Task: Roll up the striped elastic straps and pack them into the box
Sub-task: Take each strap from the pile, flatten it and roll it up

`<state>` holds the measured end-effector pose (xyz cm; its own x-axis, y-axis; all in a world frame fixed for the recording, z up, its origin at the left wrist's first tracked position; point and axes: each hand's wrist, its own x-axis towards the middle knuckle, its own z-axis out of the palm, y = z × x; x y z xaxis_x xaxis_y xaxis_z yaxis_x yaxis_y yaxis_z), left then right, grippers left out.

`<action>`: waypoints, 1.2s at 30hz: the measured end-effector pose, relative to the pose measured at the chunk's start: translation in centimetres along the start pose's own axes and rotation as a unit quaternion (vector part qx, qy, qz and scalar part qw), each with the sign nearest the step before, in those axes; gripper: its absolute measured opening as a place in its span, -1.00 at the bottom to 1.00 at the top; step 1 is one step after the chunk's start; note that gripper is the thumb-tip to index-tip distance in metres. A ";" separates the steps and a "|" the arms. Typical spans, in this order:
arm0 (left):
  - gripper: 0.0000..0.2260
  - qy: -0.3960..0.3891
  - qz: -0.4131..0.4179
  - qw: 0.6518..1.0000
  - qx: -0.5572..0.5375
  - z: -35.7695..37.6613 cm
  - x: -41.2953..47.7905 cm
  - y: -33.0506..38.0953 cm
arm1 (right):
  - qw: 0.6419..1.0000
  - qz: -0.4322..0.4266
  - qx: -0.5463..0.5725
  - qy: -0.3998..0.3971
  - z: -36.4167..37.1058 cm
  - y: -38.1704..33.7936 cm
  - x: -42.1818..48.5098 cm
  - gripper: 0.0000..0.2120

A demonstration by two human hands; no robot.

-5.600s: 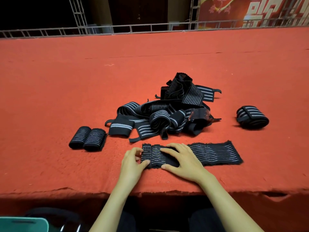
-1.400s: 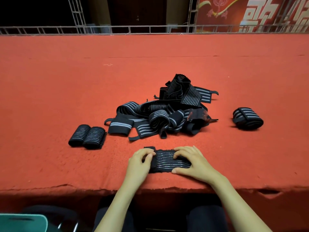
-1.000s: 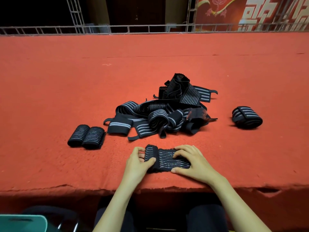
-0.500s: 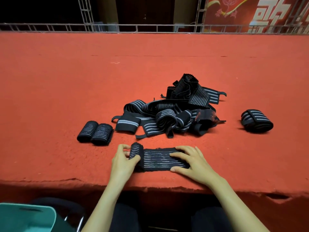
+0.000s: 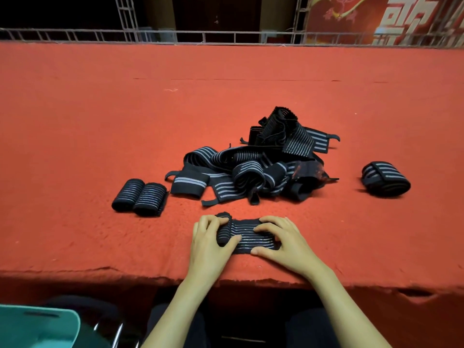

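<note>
Head view: the only view there was.
Striped strap (image 5: 253, 239): it lay flat on the red bench (image 5: 100, 126), close to the near edge and right in front of the person. Its long side ran left to right.
Rolled end (image 5: 224, 231): the left end of this strap was already a small roll. The flat part stretched away from it to the right.
Left hand (image 5: 208, 243): its fingers (image 5: 204, 221) and thumb were curled round the rolled end and held it.
Right hand (image 5: 286, 243): its fingers (image 5: 273, 222) were spread out and pressed the flat part down. They gripped nothing.
Next move, my guess: the roll had to turn to the right, toward the right hand. The left hand was the one on the roll.
Finished rolls (image 5: 140, 195): two lay side by side, touching, off to the left.
Pile of loose straps (image 5: 253, 167): it sat just behind the hands, not rolled yet.
Wrapped bundle (image 5: 385, 178): it lay alone, far to the right.
Teal container (image 5: 37, 327): it was low on the left, under the bench edge. It may have been the box, but I could not tell.
</note>
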<state>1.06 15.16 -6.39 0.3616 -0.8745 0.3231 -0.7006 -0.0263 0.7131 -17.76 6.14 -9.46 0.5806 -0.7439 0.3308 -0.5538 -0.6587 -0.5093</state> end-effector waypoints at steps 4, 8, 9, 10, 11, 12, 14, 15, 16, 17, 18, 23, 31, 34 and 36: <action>-0.84 -0.041 0.006 0.998 -0.041 -0.2 0.0 0.4 | 1.000 0.011 0.011 0.015 0.1 0.0 -0.1 -0.45; -0.75 -0.075 0.002 0.995 -0.060 -1.0 0.2 0.1 | 0.999 0.030 0.006 0.034 0.2 -0.1 -0.2 -0.48; -0.72 -0.088 -0.017 0.993 -0.079 -1.3 0.2 -0.1 | 0.998 0.038 -0.005 0.048 0.3 -0.1 -0.2 -0.49; -0.70 -0.097 -0.037 0.990 -0.100 -1.6 0.3 -0.3 | 0.996 0.053 -0.016 0.067 0.2 -0.2 -0.2 -0.49; -0.68 -0.100 -0.055 0.987 -0.117 -1.7 0.4 -0.4 | 0.993 0.073 -0.026 0.088 0.1 -0.3 -0.2 -0.51; -0.66 -0.095 -0.067 0.985 -0.130 -1.7 0.5 -0.5 | 0.989 0.095 -0.032 0.107 0.0 -0.3 -0.2 -0.53; -0.67 -0.081 -0.077 0.985 -0.131 -1.5 0.6 -0.5 | 0.983 0.129 -0.036 0.123 -0.2 -0.4 -0.3 -0.57; -0.68 -0.075 -0.081 0.986 -0.122 -1.4 0.6 -0.4 | 0.983 0.135 -0.034 0.117 -0.2 -0.5 -0.3 -0.57; -0.67 -0.072 -0.086 0.987 -0.115 -1.2 0.6 -0.3 | 0.985 0.133 -0.030 0.107 -0.2 -0.5 -0.3 -0.58; -0.66 -0.072 -0.093 0.987 -0.113 -1.0 0.6 -0.2 | 0.987 0.127 -0.024 0.097 -0.2 -0.5 -0.3 -0.60; -0.65 -0.073 -0.100 0.986 -0.113 -0.8 0.6 -0.2 | 0.988 0.121 -0.014 0.091 -0.2 -0.5 -0.3 -0.62; -0.57 -0.083 -0.140 0.980 -0.113 -0.5 0.6 -0.3 | 0.984 0.115 0.070 0.119 -0.5 -0.6 -0.2 -0.67; -0.52 -0.093 -0.151 0.982 -0.066 -0.3 0.7 0.5 | 0.969 0.200 0.069 0.124 -0.2 -0.3 1.9 -0.72; -0.55 -0.093 -0.148 0.983 -0.055 -0.1 0.5 1.0 | 0.966 0.215 0.068 0.124 0.1 -0.2 2.0 -0.75; -0.58 -0.086 -0.148 0.984 -0.057 0.3 0.5 1.4 | 0.966 0.221 0.062 0.120 0.2 -0.2 1.8 -0.79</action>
<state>0.12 14.51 -5.40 0.4236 -0.9058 -0.0113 -0.5040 -0.2461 0.8279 -16.47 4.96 -8.92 0.1398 -0.9639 0.2264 -0.6311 -0.2630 -0.7298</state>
